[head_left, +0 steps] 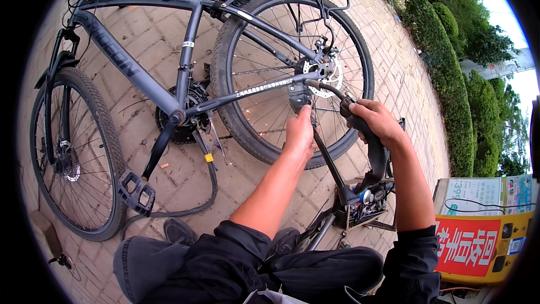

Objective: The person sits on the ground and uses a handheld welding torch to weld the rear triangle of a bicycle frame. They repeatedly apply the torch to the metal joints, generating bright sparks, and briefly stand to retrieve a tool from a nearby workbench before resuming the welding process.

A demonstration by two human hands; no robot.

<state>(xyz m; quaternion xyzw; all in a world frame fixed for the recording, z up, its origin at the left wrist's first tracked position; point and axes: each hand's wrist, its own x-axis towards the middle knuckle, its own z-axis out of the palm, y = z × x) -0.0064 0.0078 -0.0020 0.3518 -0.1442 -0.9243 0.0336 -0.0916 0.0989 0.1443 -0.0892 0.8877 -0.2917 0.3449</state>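
A dark grey bicycle (121, 59) stands on the paving in front of me, its rear wheel (222, 70) nearest my hands. My left hand (301, 133) is closed round the upper part of the black kickstand (329, 160), just below its mount by the rear hub. My right hand (374, 119) grips a black hose-like piece (374, 149) to the right of the wheel. From its upper end a bent dark length (329, 88) reaches toward the frame end beside the brake disc (332, 81). The fingers partly hide that piece, and I cannot tell its kind.
A thick cable (212, 187) with a yellow band runs from beside the crank across the paving. The pedal (136, 193) juts toward my knee. An open box of tools or parts (363, 205) sits low right. Further right stands a yellow case (506, 231) with a red sign; hedges (455, 84) line the back right.
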